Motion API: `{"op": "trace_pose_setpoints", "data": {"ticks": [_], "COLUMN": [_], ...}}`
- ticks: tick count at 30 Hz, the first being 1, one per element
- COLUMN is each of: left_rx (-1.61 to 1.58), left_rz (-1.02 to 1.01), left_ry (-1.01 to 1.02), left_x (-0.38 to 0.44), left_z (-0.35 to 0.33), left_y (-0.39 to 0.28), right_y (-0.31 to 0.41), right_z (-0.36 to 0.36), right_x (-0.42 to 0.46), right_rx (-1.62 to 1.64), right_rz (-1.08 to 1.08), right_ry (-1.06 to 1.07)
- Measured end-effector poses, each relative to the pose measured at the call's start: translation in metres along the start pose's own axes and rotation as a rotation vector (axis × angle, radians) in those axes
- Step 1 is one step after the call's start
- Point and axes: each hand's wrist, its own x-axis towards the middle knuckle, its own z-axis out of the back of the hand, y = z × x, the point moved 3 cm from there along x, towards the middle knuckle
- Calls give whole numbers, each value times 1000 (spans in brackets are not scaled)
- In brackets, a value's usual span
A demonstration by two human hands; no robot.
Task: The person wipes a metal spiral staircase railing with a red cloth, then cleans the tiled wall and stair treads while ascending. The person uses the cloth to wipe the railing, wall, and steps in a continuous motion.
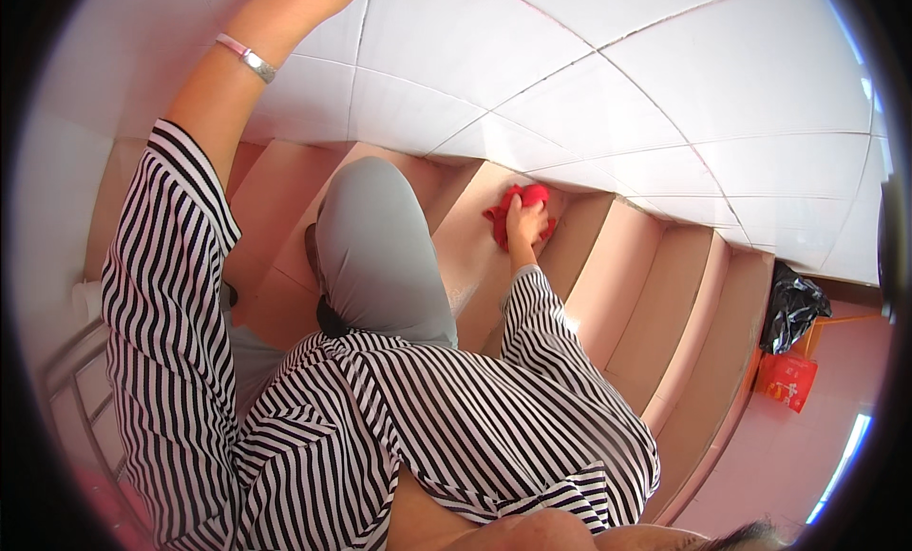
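Observation:
My right hand [528, 220] presses a bunched red cloth [499, 215] on a stair step [463, 241], close to the tiled wall. Its fingers are closed over the cloth, part of which sticks out on both sides. My left arm, with a silver bracelet [258, 65] at the wrist, reaches up along the white wall tiles [427, 88]. The left hand itself is cut off by the top edge of the picture. My bent knee in grey trousers [377, 244] is between the two arms, over the steps.
Pinkish tiled steps [655, 301] run across the view beside the wall. At the right are a black plastic bag [789, 309] and a red bag [787, 381] bearing writing. A metal railing [78, 380] stands at the lower left, near a white roll-like object [87, 299].

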Motion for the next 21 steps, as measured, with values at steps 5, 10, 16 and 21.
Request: {"op": "trace_pose_setpoints", "data": {"ticks": [5, 10, 16, 21], "left_rx": [2, 22, 8, -45], "left_rz": [1, 17, 27, 26], "left_ry": [25, 104, 93, 48], "left_x": [1, -1, 1, -3], "left_z": [-6, 2, 6, -4], "left_y": [-1, 3, 4, -1], "right_y": [59, 22, -16, 18], "right_z": [-33, -31, -8, 62], "right_x": [-51, -164, -76, 53], "right_rx": [-99, -66, 321, 1897], "right_rz": [606, 1050, 533, -187], "right_ry": [-110, 171, 172, 164]}}
